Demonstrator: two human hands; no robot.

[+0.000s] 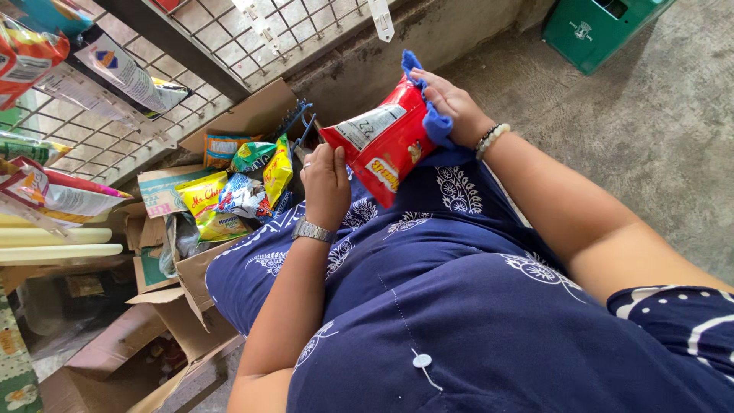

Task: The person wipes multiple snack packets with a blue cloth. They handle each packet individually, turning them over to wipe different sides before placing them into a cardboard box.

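A red snack packet [382,145] is held up in front of my dark blue patterned dress [428,306]. My left hand [325,183], with a silver wristwatch and a ring, grips the packet's lower left corner. My right hand [451,103], with a bead bracelet, presses a blue cloth [432,115] against the packet's far side. The cloth pokes out above and below the fingers.
An open cardboard box [245,115] of several colourful snack packets [229,195] sits left of my lap. More open boxes [138,352] lie lower left. A wire rack [229,46] with hanging packets stands above. A green crate [596,27] rests on the concrete floor at top right.
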